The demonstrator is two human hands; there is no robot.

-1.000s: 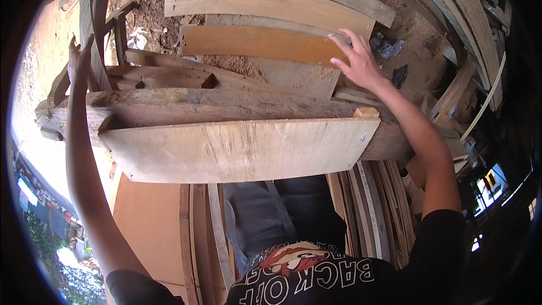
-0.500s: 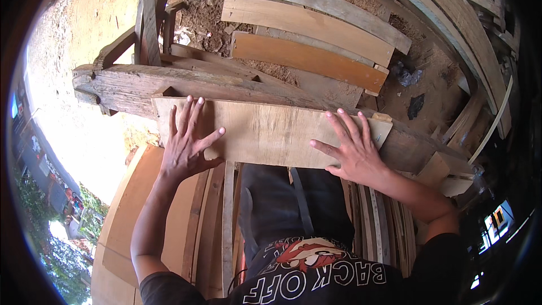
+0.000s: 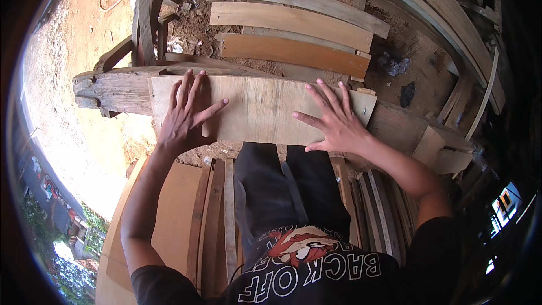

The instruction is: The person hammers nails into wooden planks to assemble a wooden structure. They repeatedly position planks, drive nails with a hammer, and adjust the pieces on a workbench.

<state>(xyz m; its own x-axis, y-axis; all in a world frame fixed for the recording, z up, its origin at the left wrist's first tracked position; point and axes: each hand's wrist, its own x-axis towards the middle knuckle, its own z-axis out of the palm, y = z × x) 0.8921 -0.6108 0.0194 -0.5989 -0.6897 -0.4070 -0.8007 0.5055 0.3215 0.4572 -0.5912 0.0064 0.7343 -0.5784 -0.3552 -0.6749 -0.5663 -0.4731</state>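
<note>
A pale plywood board (image 3: 254, 110) lies crosswise in front of me, over a thick weathered wooden beam (image 3: 124, 91). Its middle carries a rough, streaky grain. My left hand (image 3: 183, 114) rests on the board's left part, fingers spread with their tips at the far edge. On the right part lies my right hand (image 3: 334, 116), also flat with the thumb and fingers apart. Neither hand is wrapped round anything. A small block end (image 3: 367, 91) shows at the board's far right corner; whatever else lies beneath the board is hidden.
Beyond the beam, several planks, one of them orange-brown (image 3: 293, 55), lie on sawdust-covered ground. Long boards (image 3: 440, 17) lean at the far right. Wood offcuts (image 3: 437, 149) sit at the beam's right end. Upright boards and a broad brown panel (image 3: 169, 214) flank my legs.
The board's top face now shows more squarely, and the gap under its far left edge is no longer visible. Both hands stay spread on it. The whole view has shifted slightly.
</note>
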